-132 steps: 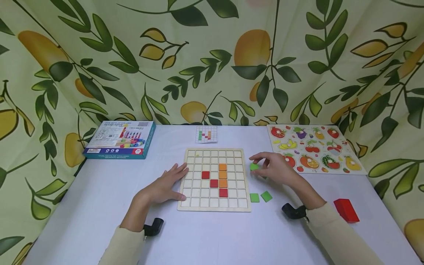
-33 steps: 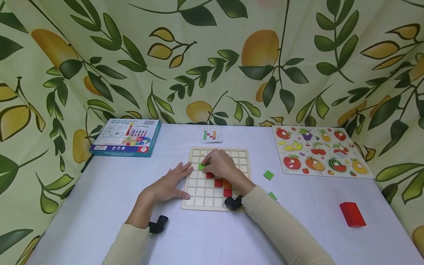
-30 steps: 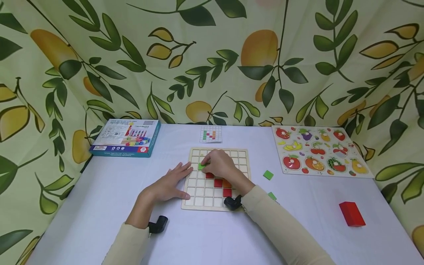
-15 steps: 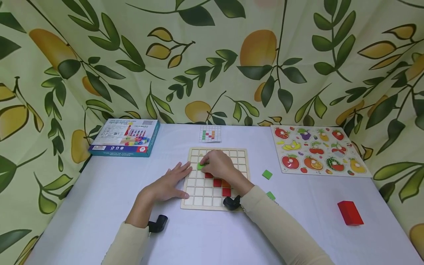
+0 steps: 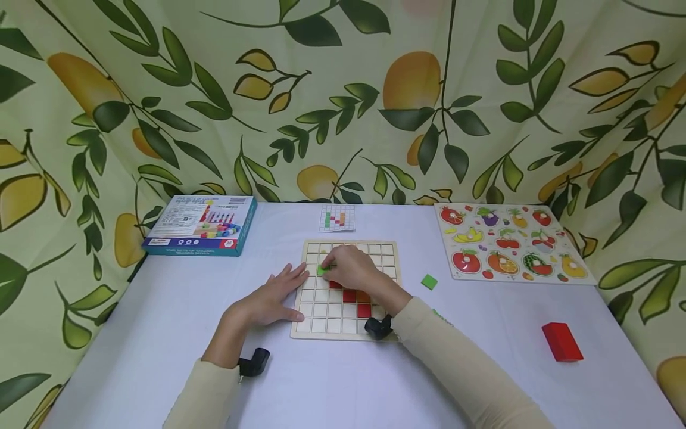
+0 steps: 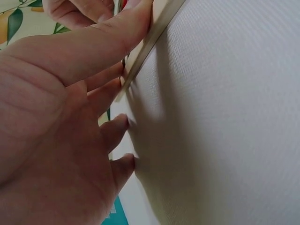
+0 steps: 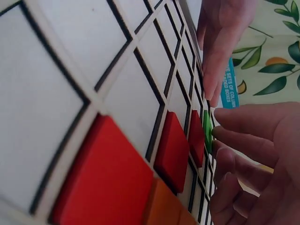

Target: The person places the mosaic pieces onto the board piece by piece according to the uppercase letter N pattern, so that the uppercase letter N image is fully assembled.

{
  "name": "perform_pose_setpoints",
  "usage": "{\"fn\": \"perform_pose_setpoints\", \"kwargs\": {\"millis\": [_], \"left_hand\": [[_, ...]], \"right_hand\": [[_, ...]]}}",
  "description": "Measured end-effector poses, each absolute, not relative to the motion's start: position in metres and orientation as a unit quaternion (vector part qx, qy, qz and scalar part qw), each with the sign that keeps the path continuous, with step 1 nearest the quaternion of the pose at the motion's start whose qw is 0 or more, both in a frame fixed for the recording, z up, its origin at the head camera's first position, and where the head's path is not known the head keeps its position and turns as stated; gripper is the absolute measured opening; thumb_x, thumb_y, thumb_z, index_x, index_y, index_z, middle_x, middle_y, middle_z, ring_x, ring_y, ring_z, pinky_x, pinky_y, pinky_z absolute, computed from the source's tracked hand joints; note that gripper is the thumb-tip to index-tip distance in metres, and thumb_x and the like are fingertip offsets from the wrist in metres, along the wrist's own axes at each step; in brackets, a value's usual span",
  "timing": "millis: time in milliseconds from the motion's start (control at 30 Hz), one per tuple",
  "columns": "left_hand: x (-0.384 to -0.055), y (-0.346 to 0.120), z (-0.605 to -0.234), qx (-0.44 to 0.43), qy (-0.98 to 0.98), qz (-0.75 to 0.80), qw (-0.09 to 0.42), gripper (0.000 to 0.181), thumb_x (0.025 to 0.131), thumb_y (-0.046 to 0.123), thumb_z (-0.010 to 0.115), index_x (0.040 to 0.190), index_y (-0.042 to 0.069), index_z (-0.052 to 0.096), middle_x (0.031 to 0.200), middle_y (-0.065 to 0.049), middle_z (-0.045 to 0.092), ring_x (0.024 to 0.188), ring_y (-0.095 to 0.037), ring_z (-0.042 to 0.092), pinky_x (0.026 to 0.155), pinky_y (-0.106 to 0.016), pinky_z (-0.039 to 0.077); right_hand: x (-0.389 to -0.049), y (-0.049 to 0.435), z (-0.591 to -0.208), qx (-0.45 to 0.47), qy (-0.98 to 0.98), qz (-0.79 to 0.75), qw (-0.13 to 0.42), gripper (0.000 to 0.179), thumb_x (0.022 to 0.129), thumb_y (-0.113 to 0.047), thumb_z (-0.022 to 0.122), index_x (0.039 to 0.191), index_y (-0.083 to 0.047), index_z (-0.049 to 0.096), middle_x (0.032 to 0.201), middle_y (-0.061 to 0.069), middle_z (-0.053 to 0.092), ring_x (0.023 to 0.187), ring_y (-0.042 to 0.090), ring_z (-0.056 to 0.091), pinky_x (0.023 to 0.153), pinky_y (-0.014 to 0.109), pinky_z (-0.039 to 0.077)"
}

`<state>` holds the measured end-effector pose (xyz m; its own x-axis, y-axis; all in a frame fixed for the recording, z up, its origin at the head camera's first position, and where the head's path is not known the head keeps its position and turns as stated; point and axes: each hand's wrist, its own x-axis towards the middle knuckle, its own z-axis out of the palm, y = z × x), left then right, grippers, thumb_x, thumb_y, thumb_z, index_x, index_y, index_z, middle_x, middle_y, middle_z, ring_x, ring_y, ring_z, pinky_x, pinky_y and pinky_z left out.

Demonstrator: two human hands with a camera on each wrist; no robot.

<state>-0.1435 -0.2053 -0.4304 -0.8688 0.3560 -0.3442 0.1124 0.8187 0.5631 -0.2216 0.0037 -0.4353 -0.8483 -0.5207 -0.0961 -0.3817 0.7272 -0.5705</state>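
A wooden grid board (image 5: pixel 332 337) lies on the white table. My left hand (image 5: pixel 268 302) rests with spread fingers on its left edge; in the left wrist view, the thumb (image 6: pixel 108 42) lies along the board's rim. Over the board's upper left part, my right hand (image 5: pixel 355 269) pinches a green square tile (image 5: pixel 323 270) at a cell. The right wrist view has this green tile (image 7: pixel 207 126) edge-on by the fingertips, beyond a diagonal row of red tiles (image 7: pixel 101 178). Orange tiles (image 5: pixel 363 297) are mostly hidden beneath the right hand and wrist.
One loose green tile (image 5: pixel 429 282) lies right of the board; another (image 5: pixel 436 311) is mostly behind the right sleeve. A small pattern card (image 5: pixel 337 218) stands behind the board. Around it are a teal-edged box (image 5: pixel 200 226), a fruit puzzle board (image 5: pixel 511 244) and a red block (image 5: pixel 561 342).
My right hand has moved left from the loose green tiles onto the board, carrying a green tile. Over the last second it has stayed at that cell. The left hand stays on the edge.
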Motion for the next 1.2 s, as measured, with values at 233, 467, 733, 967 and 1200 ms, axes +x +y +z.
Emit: {"fn": "perform_pose_setpoints", "kwargs": {"millis": [233,467,733,967,1200], "left_hand": [[-0.145,-0.207,-0.432,0.120,0.925,0.278,0.230,0.096,0.082,0.032,0.084,0.161,0.014,0.032,0.174,-0.003,0.015,0.163,-0.036,0.001,0.130,-0.063,0.004],[-0.145,-0.207,-0.431,0.105,0.927,0.277,0.230,0.097,0.081,0.033,0.085,0.161,0.017,0.032,0.174,-0.002,0.017,0.163,-0.033,0.000,0.130,-0.062,0.005],[-0.143,-0.205,-0.430,0.096,0.929,0.283,0.220,0.096,0.080,0.029,0.086,0.160,0.016,0.034,0.174,-0.002,0.018,0.163,-0.033,0.001,0.131,-0.061,0.005],[-0.143,-0.204,-0.431,0.097,0.928,0.288,0.215,0.097,0.079,0.029,0.086,0.160,0.016,0.035,0.173,-0.003,0.019,0.163,-0.034,0.003,0.130,-0.062,0.005],[-0.143,-0.202,-0.433,0.091,0.930,0.284,0.215,0.097,0.079,0.030,0.087,0.160,0.018,0.035,0.173,-0.001,0.020,0.163,-0.032,0.003,0.130,-0.061,0.006]], "right_hand": [[-0.224,0.010,-0.430,-0.281,0.908,-0.270,0.155,0.021,0.092,-0.024,0.075,0.111,-0.015,0.080,0.134,0.003,0.068,0.126,0.023,0.062,0.109,0.043,0.052],[-0.225,0.029,-0.418,-0.284,0.903,-0.291,0.138,0.037,0.093,-0.027,0.075,0.127,-0.015,0.072,0.133,0.005,0.064,0.087,0.015,0.063,0.077,0.029,0.055],[-0.221,0.074,-0.416,-0.240,0.905,-0.324,0.132,0.045,0.092,-0.027,0.075,0.134,-0.015,0.067,0.131,0.005,0.067,0.084,0.015,0.059,0.068,0.025,0.049],[-0.208,0.118,-0.418,-0.195,0.915,-0.329,0.124,0.047,0.091,-0.025,0.077,0.135,-0.015,0.065,0.131,0.008,0.068,0.085,0.017,0.058,0.067,0.024,0.051],[-0.197,0.166,-0.424,-0.161,0.931,-0.310,0.105,0.048,0.091,-0.024,0.077,0.136,-0.014,0.065,0.131,0.012,0.068,0.077,0.016,0.055,0.058,0.023,0.049]]}}
